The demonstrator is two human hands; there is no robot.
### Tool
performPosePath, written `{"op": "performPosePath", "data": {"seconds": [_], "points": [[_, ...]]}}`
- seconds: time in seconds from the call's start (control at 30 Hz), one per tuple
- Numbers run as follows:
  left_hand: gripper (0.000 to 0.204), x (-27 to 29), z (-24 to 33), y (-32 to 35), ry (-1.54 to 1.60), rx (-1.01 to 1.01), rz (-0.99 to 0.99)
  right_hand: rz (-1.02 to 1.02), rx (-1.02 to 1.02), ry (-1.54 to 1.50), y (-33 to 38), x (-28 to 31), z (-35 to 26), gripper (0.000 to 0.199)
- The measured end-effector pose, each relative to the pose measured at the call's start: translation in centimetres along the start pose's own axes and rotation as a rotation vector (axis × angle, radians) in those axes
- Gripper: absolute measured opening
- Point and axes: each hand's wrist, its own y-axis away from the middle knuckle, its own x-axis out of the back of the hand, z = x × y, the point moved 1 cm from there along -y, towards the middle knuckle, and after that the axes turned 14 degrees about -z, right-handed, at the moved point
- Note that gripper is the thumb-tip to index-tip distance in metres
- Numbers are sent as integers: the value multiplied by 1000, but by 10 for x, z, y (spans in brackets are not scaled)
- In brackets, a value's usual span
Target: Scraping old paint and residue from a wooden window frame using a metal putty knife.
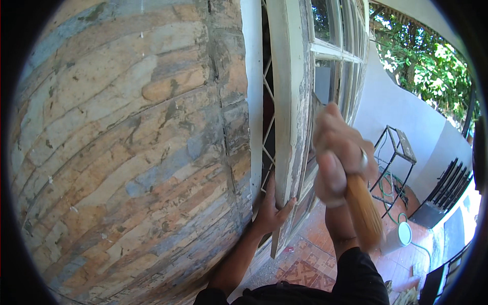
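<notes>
A white wooden window sash [295,127] with glass panes stands swung out from the stone-clad wall, its paint chipped and peeling along the edge. Low on that edge, my left hand [268,216] grips it, fingers on the wall side and thumb across the front. My right hand [341,155] is closed round a wooden-handled scraper [363,211], raised in front of the sash. The scraper's thick handle points down toward me and is smeared by motion. Only a sliver of its grey blade shows past my fingers, close to the sash; whether it touches is unclear.
Stone cladding [137,127] fills the left side. A diamond-pattern grille [268,117] sits in the window opening. To the right are a metal-framed stand [401,147], a green hose [389,188], a white bucket [398,237] and a black slatted object [445,195] on the tiled floor [305,254].
</notes>
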Motion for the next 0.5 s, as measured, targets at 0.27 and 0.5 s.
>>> {"op": "performPosePath", "data": {"seconds": [0.27, 0.5], "points": [[78, -3, 9, 9, -108, -5, -2, -86, 31, -315, 2, 3, -20, 31], [78, -2, -2, -3, -37, 44, -23, 42, -132, -2, 12, 8, 8, 14]]}}
